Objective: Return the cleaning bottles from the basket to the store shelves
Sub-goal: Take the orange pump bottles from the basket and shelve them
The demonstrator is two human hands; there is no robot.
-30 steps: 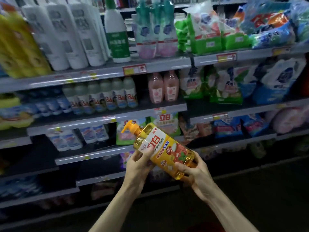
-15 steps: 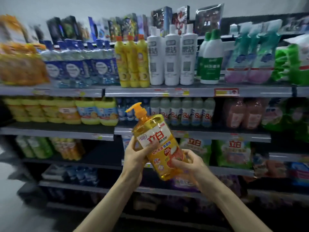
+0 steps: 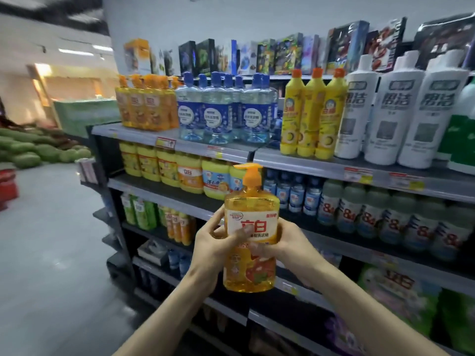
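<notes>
Nearest the camera, before the shelves [image 3: 180,199]: one bottle [image 3: 250,227], upright, clear orange with an orange pump top and a white-and-red label, clasped at its middle by the left hand [image 3: 214,242] and right hand [image 3: 288,246], fingers of both wrapped round it. Step in hand, by judgement: finding its place; the basket is not in view. Farther off, top shelf, left end: matching orange pump bottles [image 3: 146,106], the likely slot, calling for a lift up and leftward.

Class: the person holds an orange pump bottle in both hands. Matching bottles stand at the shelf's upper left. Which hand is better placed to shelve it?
Probably the left hand: it grips the orange pump bottle on the side nearer the matching bottles, up and left. The right hand would have to cross over.
</notes>
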